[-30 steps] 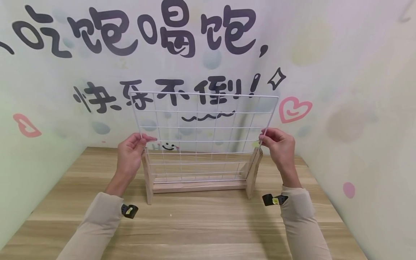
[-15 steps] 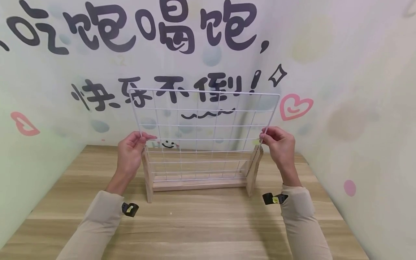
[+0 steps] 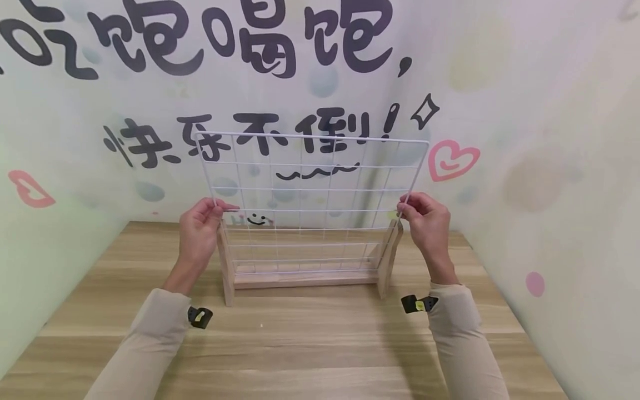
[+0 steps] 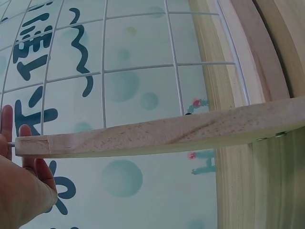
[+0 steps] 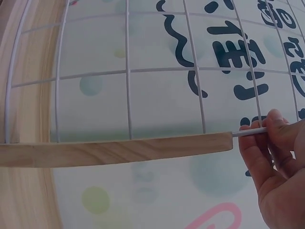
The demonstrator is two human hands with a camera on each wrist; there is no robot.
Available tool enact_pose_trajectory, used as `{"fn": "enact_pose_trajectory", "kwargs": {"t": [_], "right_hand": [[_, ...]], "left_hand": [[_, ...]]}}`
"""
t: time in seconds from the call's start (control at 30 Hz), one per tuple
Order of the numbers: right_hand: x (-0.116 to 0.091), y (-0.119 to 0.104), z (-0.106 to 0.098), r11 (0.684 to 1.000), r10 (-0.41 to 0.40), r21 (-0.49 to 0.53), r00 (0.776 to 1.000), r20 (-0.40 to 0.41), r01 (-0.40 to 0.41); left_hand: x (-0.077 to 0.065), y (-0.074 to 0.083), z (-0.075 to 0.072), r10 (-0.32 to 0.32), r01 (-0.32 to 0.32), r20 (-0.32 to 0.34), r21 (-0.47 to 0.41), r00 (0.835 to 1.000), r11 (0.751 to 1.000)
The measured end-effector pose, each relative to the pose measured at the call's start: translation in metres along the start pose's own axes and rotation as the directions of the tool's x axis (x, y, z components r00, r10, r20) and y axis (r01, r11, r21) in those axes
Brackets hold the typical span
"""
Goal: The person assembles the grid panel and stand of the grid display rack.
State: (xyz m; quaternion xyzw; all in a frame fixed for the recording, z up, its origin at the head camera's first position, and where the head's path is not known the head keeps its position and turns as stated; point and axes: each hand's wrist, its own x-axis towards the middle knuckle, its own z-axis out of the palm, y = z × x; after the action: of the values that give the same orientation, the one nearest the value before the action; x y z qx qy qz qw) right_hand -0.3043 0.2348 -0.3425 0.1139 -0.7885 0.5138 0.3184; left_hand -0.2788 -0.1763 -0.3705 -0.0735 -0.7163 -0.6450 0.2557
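A white wire grid panel (image 3: 310,136) stands upright, leaning back a little, between the two side pieces of a pale wooden stand (image 3: 305,279). My left hand (image 3: 198,236) pinches the panel's left edge wire just above the left side piece (image 3: 226,269). On the opposite edge, thumb and fingers of my right hand (image 3: 430,225) pinch the wire above the right side piece (image 3: 388,261). In the right wrist view, the edge wire runs from the end of the wooden side piece (image 5: 119,150) into the right hand's fingertips. The panel's bottom wire lies close over the stand's crossbar.
The stand rests on a wood-grain table (image 3: 310,339). Behind it rises a pale wall (image 3: 510,100) with large dark lettering and painted hearts, and walls border the table on both sides. Each wrist carries a black strap-mounted camera (image 3: 201,318).
The whole scene has drifted slightly upward in the head view. Both hands keep their pinch on the panel's edges, and the panel stays in place within the stand.
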Motion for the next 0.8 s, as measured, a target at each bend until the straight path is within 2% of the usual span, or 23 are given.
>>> {"fn": "enact_pose_trajectory", "kwargs": {"t": [0.2,0.37,0.53,0.8], "right_hand": [[0.0017,-0.0026,0.0019,0.999,-0.009,-0.032,1.0,-0.005,0.009],[0.0007,-0.007,0.0022,0.998,0.022,-0.057,1.0,0.008,-0.022],[-0.004,-0.007,0.0032,0.997,0.049,-0.062,0.999,0.006,-0.048],[-0.0071,-0.0058,0.0019,0.999,0.032,-0.028,0.999,0.011,-0.031]], "left_hand": [[0.0054,0.0029,-0.0009,0.008,-0.008,-0.001,0.023,1.0,1.0],[0.0079,0.0019,-0.001,0.021,-0.021,-0.006,0.012,1.0,1.0],[0.0048,-0.0003,-0.0007,0.007,-0.007,-0.013,0.03,1.0,1.0],[0.0011,0.0012,0.0001,0.023,-0.023,-0.028,0.016,0.999,1.0]]}}
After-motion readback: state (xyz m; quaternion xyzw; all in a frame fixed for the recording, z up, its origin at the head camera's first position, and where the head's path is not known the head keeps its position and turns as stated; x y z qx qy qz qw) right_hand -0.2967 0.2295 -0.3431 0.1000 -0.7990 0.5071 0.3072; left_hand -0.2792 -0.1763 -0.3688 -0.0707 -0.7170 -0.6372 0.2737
